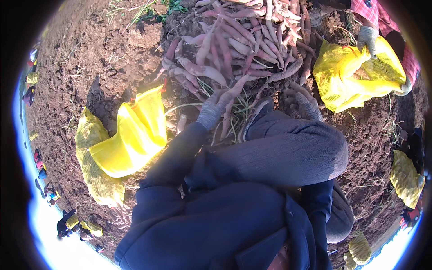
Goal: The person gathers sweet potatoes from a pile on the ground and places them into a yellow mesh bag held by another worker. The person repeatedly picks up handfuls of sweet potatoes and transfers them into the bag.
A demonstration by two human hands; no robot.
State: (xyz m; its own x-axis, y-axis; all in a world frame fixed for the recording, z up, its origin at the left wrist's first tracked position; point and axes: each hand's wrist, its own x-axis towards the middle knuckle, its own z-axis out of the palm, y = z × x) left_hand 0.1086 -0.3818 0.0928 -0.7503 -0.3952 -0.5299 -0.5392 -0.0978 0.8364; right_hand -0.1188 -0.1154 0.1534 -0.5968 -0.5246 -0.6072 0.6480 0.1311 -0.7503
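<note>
Sack (93, 168) left of sweet potatoes (225, 42)

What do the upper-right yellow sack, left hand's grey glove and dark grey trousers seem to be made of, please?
Yellow sack: likely woven plastic mesh, slightly glossy, given its fine grid and sheen.
Grey glove on the left hand: probably knitted fabric, matte, by its textured cuff.
Dark grey trousers: matte cloth, by their soft folds and textured surface; fibre unclear.

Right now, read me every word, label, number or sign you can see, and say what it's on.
None can be read. The bright left bag, the nearby right bag and the jacket show no legible lettering; the distant bags are too small to tell.
</note>
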